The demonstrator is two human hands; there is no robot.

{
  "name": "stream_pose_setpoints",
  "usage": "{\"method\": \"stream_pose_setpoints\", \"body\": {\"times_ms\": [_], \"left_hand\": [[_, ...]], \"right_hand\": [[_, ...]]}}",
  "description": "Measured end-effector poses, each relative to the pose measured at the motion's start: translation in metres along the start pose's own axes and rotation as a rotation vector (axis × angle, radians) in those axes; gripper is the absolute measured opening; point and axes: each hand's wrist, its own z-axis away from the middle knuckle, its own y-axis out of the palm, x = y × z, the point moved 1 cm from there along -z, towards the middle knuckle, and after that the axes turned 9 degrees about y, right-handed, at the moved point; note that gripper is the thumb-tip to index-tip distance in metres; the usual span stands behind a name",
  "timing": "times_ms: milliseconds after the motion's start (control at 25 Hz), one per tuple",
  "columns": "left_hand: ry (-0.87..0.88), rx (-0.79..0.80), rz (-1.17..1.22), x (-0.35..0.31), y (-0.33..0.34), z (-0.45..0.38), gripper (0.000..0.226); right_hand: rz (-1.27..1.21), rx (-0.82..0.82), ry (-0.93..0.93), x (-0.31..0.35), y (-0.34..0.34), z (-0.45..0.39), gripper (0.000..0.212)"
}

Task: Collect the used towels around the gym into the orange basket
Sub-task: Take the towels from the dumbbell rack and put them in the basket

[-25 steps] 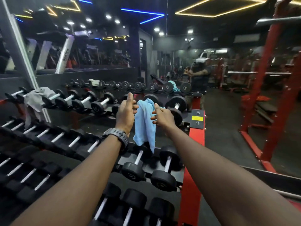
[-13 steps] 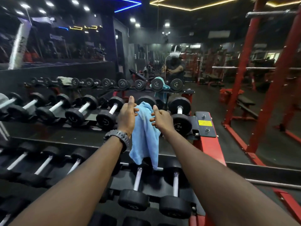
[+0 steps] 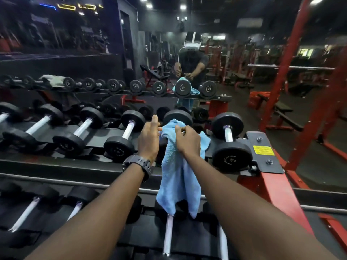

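The blue towel (image 3: 178, 177) hides the dumbbell behind it. Both forearms run off the bottom edge. A grey cloth (image 3: 53, 80) in the mirror looks too blurred to identify.

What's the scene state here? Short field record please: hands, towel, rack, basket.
left hand: at the towel's top edge, thumb raised, watch on the wrist
right hand: pinching the towel's bunched top
blue towel: held up by both hands, hanging over the rack's lower tier
dumbbell rack: tiers of black dumbbells, mirror behind
other towel: a grey one seen in the mirror, on the dumbbells
orange basket: not in view
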Motion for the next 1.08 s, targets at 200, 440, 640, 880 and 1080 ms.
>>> {"method": "stream_pose_setpoints", "body": {"times_ms": [200, 440, 640, 880, 1080], "left_hand": [[0.044, 0.037, 0.002, 0.024, 0.0, -0.034, 0.066], [0.066, 0.042, 0.007, 0.021, -0.014, -0.047, 0.065], [0.173, -0.086, -0.025, -0.041, -0.068, -0.063, 0.07], [0.299, -0.372, -0.171, -0.107, -0.232, -0.027, 0.059], [0.3, -0.605, -0.267, -0.136, -0.394, 0.047, 0.064]], "right_hand": [[0.242, 0.008, -0.122, -0.017, 0.042, -0.017, 0.052], [-0.011, -0.277, -0.102, -0.001, 0.007, -0.026, 0.022], [-0.179, -0.223, -0.451, 0.103, -0.003, 0.002, 0.023], [-0.326, 0.012, -0.617, 0.213, 0.052, 0.093, 0.022], [-0.366, 0.201, -0.667, 0.273, 0.128, 0.208, 0.029]]}}
